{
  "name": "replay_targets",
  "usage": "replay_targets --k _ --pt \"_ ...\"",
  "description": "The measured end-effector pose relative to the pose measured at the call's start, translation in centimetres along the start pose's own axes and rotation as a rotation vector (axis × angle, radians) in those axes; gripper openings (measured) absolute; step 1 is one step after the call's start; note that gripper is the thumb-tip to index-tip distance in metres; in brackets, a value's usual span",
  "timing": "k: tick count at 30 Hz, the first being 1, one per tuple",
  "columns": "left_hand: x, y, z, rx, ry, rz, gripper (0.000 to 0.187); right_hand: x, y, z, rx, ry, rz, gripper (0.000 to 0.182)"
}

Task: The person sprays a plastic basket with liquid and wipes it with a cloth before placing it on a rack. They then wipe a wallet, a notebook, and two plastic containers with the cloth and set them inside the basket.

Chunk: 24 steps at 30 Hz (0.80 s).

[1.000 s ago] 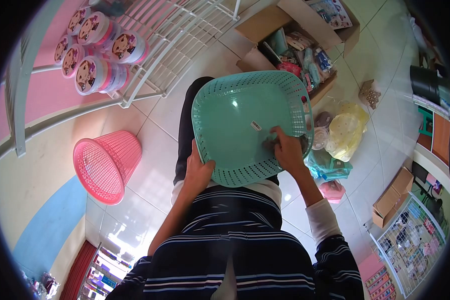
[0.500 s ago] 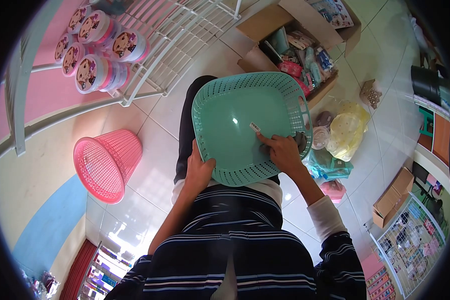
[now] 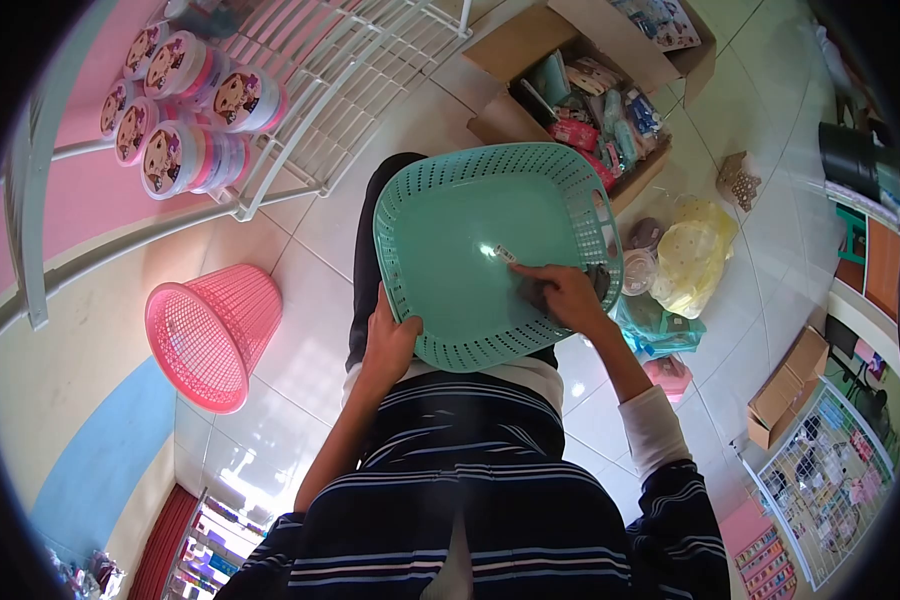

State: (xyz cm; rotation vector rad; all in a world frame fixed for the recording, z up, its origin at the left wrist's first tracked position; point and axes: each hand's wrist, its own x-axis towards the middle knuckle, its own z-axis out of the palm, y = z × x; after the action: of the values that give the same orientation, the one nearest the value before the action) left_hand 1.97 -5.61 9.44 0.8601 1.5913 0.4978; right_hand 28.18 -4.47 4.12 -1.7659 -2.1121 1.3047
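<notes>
A green plastic basket with perforated sides rests on my lap, its open top facing me. My left hand is closed on its near left rim, thumb over the edge. Inside the basket, my right hand has its index finger stretched to a small white barcode sticker on the bottom. Its other fingers are curled. Something dark grey shows beside that hand, possibly a cloth; its shape is mostly hidden.
A pink perforated bin lies tilted at left. A white wire rack holds several lidded tubs. An open carton of packaged goods stands ahead. Yellow and teal plastic bags lie on the right floor.
The basket has shifted slightly left in view, along with both hands. My index finger stays at the sticker, and the left hand keeps its hold on the rim.
</notes>
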Motion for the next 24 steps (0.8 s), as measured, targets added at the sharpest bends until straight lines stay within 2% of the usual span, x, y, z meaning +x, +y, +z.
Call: replay_targets --k 2,3,5,6,8,9,10,11,13,14,16,19,20,22,24 --pt "-0.1 0.4 0.0 0.029 0.014 0.041 0.050 0.4 2.0 -0.6 0.498 -0.036 0.094 0.045" --pt "-0.1 0.3 0.0 0.030 0.014 0.038 0.050 0.7 2.6 -0.8 0.499 -0.039 0.095 0.045" --pt "0.1 0.3 -0.1 0.046 -0.016 0.008 0.051 1.5 3.9 -1.3 0.647 0.194 0.285 0.045" --pt "0.1 0.2 -0.1 0.046 -0.018 0.009 0.051 2.2 3.9 -1.6 0.647 0.196 0.286 0.045" --pt "0.2 0.0 -0.2 0.021 -0.041 -0.006 0.052 3.7 3.6 -1.6 0.338 0.701 0.249 0.040" --pt "0.2 0.1 -0.3 0.022 -0.043 -0.007 0.052 4.6 3.3 -1.4 0.338 0.702 0.251 0.040" --pt "0.2 0.3 -0.3 0.051 -0.068 -0.069 0.051 5.6 2.7 -1.1 0.134 0.628 0.235 0.037" --pt "0.2 0.6 -0.4 0.078 -0.093 -0.128 0.051 6.6 2.0 -0.7 -0.070 0.551 0.216 0.034" --pt "0.2 0.9 -0.1 0.094 -0.091 -0.103 0.051 8.6 0.4 1.2 -0.189 0.330 0.195 0.029" --pt "0.2 0.9 0.0 0.112 -0.089 -0.080 0.051 9.5 -0.3 1.8 -0.189 0.331 0.196 0.029" --pt "0.4 0.4 0.1 0.123 -0.094 -0.079 0.051 10.9 -1.1 2.4 -0.218 0.392 -0.012 0.025" --pt "0.5 0.3 0.2 0.122 -0.085 -0.066 0.051 11.0 0.0 1.8 -0.322 0.351 -0.087 0.023" --pt "0.4 0.3 0.3 0.105 -0.067 -0.059 0.051 11.0 0.9 1.2 -0.323 0.349 -0.086 0.023" --pt "0.0 1.2 -0.1 0.100 -0.083 -0.090 0.051 10.2 3.2 0.2 -0.556 0.261 0.079 0.023" --pt "0.6 0.8 -0.5 0.092 -0.088 -0.111 0.051 9.2 4.6 -0.4 -0.546 0.224 0.080 0.023"
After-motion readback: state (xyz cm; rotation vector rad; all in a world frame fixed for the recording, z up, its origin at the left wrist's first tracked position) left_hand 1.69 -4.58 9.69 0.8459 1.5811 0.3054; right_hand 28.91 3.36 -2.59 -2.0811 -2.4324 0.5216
